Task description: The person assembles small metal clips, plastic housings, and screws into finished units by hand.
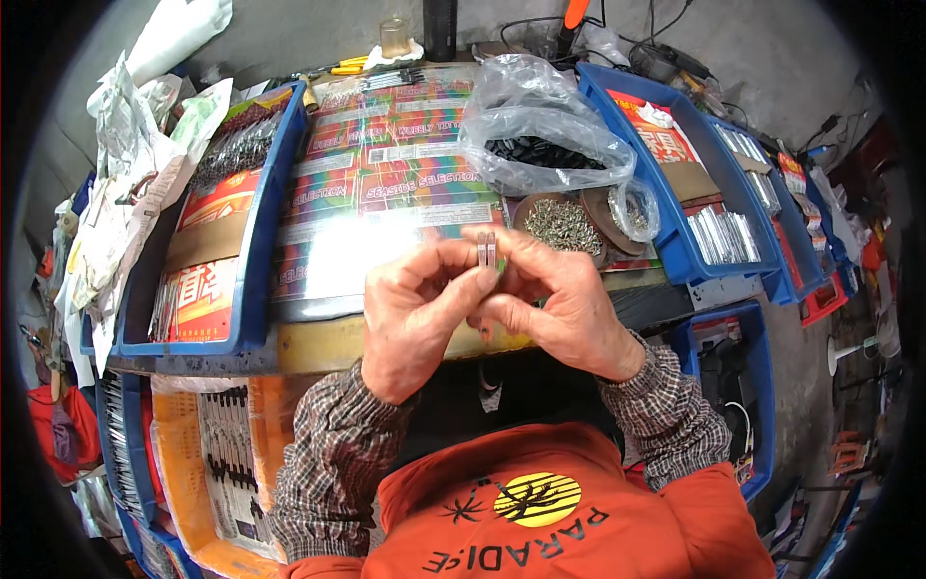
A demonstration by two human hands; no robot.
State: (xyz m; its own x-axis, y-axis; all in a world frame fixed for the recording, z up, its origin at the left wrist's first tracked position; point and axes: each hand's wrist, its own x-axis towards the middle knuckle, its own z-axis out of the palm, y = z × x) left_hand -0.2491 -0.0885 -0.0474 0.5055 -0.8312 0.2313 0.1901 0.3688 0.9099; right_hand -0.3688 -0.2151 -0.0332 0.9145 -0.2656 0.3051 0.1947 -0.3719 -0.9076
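Note:
In front of my chest, my left hand (417, 314) and my right hand (569, 314) meet above the table's near edge. Both are closed, with thumbs and fingertips pinching a small, narrow silver metal piece (486, 247) that stands upright between them. It looks like two slim strips side by side; its exact kind is too small to make out. Fingers cover its lower part. A spot of green shows beside my right fingertips. Just beyond my right hand is a round dish (527, 206) heaped with tiny metal parts (562, 226).
Clear plastic bag (526, 116) with black pieces lies at the far middle. Blue trays (253, 280) of metal strips stand left and right (666, 227), with crumpled paper (135, 183) over the left one. An orange crate (183, 482) sits below the table at left.

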